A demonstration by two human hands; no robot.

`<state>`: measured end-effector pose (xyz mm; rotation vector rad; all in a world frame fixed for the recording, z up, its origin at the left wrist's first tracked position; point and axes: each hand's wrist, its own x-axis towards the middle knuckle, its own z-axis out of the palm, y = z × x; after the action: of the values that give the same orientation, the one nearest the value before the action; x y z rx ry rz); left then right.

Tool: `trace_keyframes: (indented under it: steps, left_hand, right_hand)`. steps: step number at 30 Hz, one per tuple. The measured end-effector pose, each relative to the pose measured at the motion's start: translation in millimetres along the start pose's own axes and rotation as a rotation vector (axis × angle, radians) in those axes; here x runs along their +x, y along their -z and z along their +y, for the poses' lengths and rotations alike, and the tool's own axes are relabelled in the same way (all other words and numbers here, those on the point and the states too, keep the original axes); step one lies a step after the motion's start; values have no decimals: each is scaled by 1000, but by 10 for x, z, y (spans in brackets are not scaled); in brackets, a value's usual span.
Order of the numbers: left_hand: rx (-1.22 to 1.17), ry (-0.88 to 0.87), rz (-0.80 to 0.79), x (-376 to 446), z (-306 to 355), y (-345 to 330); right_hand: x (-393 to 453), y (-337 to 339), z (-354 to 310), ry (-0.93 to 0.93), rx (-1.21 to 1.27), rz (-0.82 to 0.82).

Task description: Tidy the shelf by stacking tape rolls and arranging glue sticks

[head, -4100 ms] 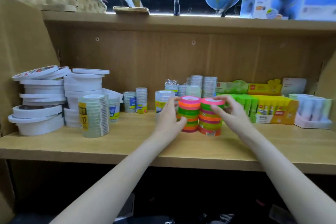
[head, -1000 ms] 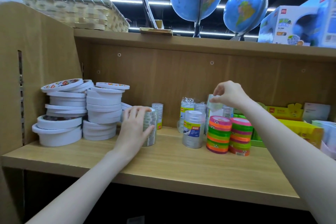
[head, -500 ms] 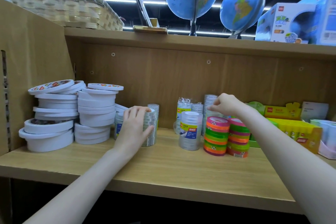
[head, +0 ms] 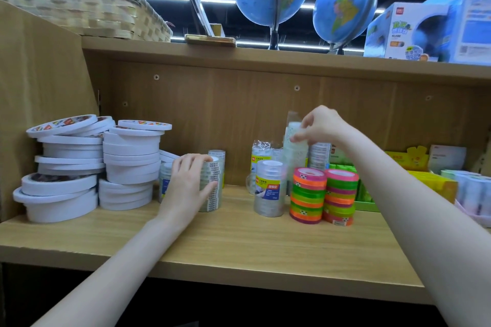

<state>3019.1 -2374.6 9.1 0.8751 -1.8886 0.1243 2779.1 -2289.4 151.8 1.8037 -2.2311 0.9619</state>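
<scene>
Head view: the left hand (head: 190, 183) curls round a clear tape stack (head: 211, 186) standing on the shelf (head: 239, 244), just right of the white tape piles (head: 93, 164). The right hand (head: 318, 125) pinches a wrapped tape pack (head: 295, 151) by its top, raised at the far middle. Neon rolls (head: 322, 195) stand in two stacks nearer, a clear stack (head: 269, 191) just left of them. Glue stick boxes (head: 430, 186) sit far right.

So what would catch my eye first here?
Probably the two neon tape stacks, orange, green and pink, standing mid-shelf. Above and behind them the right hand lifts a clear tape pack, while the left hand grips another clear tape stack beside the leaning white tape piles.
</scene>
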Motion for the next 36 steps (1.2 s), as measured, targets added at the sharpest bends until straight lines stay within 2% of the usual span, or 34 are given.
trace_keyframes:
  steps: [5, 8, 10, 12, 14, 17, 19, 23, 27, 32, 36]
  left_hand:
    - [23, -5, 62, -5, -5, -16]
    - [66, 29, 129, -12, -24, -4]
    - [103, 27, 133, -11, -35, -3]
    - [111, 37, 114, -8, -48, -3]
    - [107, 48, 108, -15, -63, 7]
    - [99, -34, 162, -37, -57, 41]
    - [117, -112, 171, -34, -28, 37]
    - [246, -196, 98, 21, 31, -55]
    - [275, -141, 45, 76, 80, -138]
    - [274, -160, 80, 117, 118, -173]
    - [219, -157, 149, 147, 193, -221]
  right_hand:
    - [-34, 240, -398, 215, 26, 156]
    - [-37, 258, -592, 273, 57, 196]
    - [-26, 200, -673, 261, 114, 129]
    - [-20, 58, -691, 229, 186, -18]
    - [-30, -153, -656, 222, 152, -159]
    - [-80, -452, -561, 231, 100, -287]
    - [-107, -540, -509, 261, 99, -310]
    - [-89, -484, -505, 342, -50, -312]
    - [-45, -459, -530, 416, -104, -259]
    - [-15, -455, -498, 385, 56, -130]
    - [12, -452, -505, 341, 109, -117]
